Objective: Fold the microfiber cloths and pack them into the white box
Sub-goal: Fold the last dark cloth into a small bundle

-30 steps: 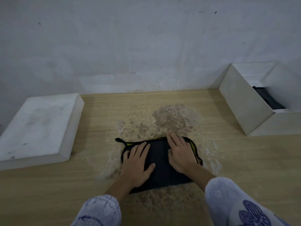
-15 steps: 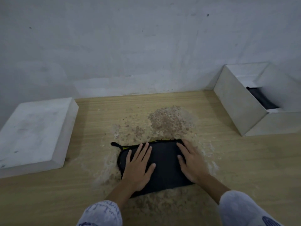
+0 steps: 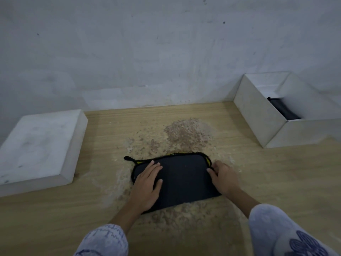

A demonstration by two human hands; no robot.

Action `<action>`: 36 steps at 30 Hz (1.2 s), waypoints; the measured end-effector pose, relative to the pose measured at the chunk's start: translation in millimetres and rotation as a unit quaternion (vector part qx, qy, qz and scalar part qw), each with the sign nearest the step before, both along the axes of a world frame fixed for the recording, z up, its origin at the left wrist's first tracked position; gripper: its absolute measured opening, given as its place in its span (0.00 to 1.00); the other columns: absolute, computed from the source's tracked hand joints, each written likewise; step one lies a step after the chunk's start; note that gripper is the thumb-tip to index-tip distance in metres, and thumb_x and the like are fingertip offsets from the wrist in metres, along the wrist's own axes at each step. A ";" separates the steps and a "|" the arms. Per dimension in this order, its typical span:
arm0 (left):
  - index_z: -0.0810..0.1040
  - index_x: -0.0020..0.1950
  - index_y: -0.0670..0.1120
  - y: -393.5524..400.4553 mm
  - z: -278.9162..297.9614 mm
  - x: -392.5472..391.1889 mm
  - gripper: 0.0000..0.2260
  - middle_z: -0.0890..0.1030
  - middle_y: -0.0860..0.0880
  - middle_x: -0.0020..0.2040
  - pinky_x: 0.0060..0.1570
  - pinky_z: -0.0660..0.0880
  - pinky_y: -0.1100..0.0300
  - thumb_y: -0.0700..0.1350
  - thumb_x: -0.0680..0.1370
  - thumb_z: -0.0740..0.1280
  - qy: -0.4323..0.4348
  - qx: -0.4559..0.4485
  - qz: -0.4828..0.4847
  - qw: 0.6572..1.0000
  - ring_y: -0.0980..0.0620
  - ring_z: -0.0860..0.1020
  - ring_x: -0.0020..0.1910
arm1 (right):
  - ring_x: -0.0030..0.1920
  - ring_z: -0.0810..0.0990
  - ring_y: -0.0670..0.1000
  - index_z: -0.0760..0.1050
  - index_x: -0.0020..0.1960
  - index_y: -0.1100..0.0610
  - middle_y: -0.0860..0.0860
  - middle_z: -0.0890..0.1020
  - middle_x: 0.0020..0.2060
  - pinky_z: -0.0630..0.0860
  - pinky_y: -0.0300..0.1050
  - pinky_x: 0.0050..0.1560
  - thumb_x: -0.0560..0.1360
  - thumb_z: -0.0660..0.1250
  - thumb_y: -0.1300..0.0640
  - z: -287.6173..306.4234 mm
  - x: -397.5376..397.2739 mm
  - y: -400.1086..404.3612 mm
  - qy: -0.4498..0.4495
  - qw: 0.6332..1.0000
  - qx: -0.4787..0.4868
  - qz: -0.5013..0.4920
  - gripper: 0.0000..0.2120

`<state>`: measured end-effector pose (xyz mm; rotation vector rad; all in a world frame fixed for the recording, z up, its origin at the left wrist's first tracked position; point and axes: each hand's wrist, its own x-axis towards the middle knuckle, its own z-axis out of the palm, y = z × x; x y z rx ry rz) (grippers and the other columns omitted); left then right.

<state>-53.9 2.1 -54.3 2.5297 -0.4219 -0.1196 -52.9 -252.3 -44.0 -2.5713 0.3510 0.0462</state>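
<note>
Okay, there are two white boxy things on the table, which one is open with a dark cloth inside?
The white box at the far right by the wall: its top is open with a dark cloth inside. The white lid at left shows only a closed flat top.

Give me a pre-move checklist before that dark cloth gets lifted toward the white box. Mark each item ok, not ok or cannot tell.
1. Folded cloth lies flat on the table: ok.
2. Left hand rests flat on the cloth's left part: ok.
3. Right hand at the cloth's right edge, firm grip: cannot tell.
4. White box open on top: ok.
5. Room left in the box beside the dark cloth already inside: cannot tell.
6. Table surface clean under the cloth: not ok, a worn, speckled patch surrounds it.
</note>
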 end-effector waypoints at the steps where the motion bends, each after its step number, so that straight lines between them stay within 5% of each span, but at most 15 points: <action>1: 0.63 0.72 0.49 2.7 -1.6 -2.0 0.22 0.61 0.55 0.74 0.71 0.54 0.59 0.54 0.79 0.52 -0.009 0.001 -0.002 1.000 0.65 0.47 0.71 | 0.49 0.77 0.59 0.73 0.53 0.60 0.57 0.79 0.47 0.71 0.45 0.45 0.76 0.64 0.52 1.9 -2.3 0.5 -0.002 1.000 -0.001 -0.002 0.12; 4: 0.66 0.70 0.48 10.2 -5.1 -11.0 0.23 0.64 0.54 0.72 0.69 0.53 0.63 0.55 0.78 0.52 -0.031 -0.011 -0.004 0.999 0.63 0.50 0.72 | 0.49 0.77 0.58 0.73 0.55 0.61 0.57 0.79 0.47 0.71 0.45 0.45 0.75 0.66 0.54 3.6 -8.1 3.7 -0.003 1.000 0.001 -0.005 0.13; 8: 0.71 0.65 0.46 23.2 -0.6 -18.1 0.15 0.69 0.51 0.69 0.66 0.57 0.65 0.42 0.79 0.60 -0.046 -0.078 0.090 0.992 0.57 0.60 0.71 | 0.51 0.78 0.59 0.75 0.56 0.64 0.61 0.81 0.50 0.73 0.45 0.49 0.74 0.66 0.60 6.8 -9.6 7.3 0.003 0.998 0.061 -0.036 0.12; 15: 0.77 0.55 0.45 57.3 0.5 -23.2 0.09 0.79 0.45 0.49 0.46 0.71 0.58 0.37 0.76 0.63 -0.034 -0.127 0.237 0.962 0.47 0.77 0.48 | 0.46 0.79 0.58 0.75 0.54 0.63 0.61 0.82 0.44 0.72 0.44 0.44 0.72 0.69 0.61 15.9 -14.8 14.6 -0.015 0.987 0.143 -0.075 0.12; 17: 0.76 0.46 0.50 57.6 1.6 -26.2 0.04 0.80 0.47 0.40 0.41 0.73 0.56 0.40 0.76 0.65 -0.008 -0.115 0.240 0.964 0.47 0.78 0.41 | 0.45 0.80 0.58 0.74 0.54 0.62 0.59 0.83 0.40 0.74 0.47 0.45 0.70 0.72 0.59 16.2 -15.7 18.1 -0.006 0.985 0.155 -0.075 0.14; 20: 0.73 0.35 0.51 51.4 4.2 -30.1 0.10 0.76 0.51 0.31 0.35 0.71 0.58 0.51 0.74 0.67 0.041 -0.059 0.232 0.970 0.50 0.76 0.34 | 0.41 0.78 0.55 0.73 0.55 0.62 0.56 0.79 0.35 0.72 0.45 0.42 0.70 0.71 0.60 16.5 -14.8 23.0 -0.004 0.985 0.155 -0.072 0.15; 26: 0.72 0.35 0.50 42.9 4.0 -28.5 0.10 0.71 0.53 0.28 0.29 0.65 0.64 0.50 0.74 0.68 0.066 -0.024 0.195 0.978 0.57 0.71 0.29 | 0.41 0.75 0.55 0.68 0.59 0.62 0.56 0.77 0.39 0.71 0.46 0.42 0.74 0.66 0.62 16.3 -11.6 23.0 -0.016 0.984 0.149 -0.097 0.15; 30: 0.72 0.41 0.49 41.5 4.0 -27.0 0.07 0.74 0.52 0.35 0.32 0.67 0.62 0.50 0.73 0.69 0.044 -0.006 0.223 0.974 0.54 0.74 0.36 | 0.54 0.75 0.60 0.67 0.59 0.62 0.61 0.75 0.56 0.70 0.48 0.47 0.74 0.66 0.56 15.6 -17.3 17.7 0.059 0.993 0.012 -0.098 0.17; 33: 0.71 0.60 0.47 36.0 3.5 -25.9 0.16 0.73 0.48 0.57 0.52 0.69 0.56 0.50 0.74 0.66 -0.023 0.009 0.209 0.978 0.48 0.72 0.57 | 0.63 0.68 0.60 0.65 0.63 0.60 0.59 0.69 0.63 0.68 0.53 0.58 0.76 0.61 0.56 15.2 -22.2 26.3 0.036 0.991 -0.116 -0.046 0.17; 36: 0.57 0.74 0.51 28.6 4.3 -23.5 0.29 0.57 0.52 0.75 0.68 0.56 0.53 0.63 0.77 0.46 -0.028 0.083 0.099 0.991 0.53 0.55 0.74 | 0.71 0.61 0.57 0.60 0.71 0.57 0.56 0.62 0.71 0.62 0.53 0.66 0.79 0.51 0.53 6.3 -27.7 32.6 -0.018 0.986 -0.145 0.076 0.21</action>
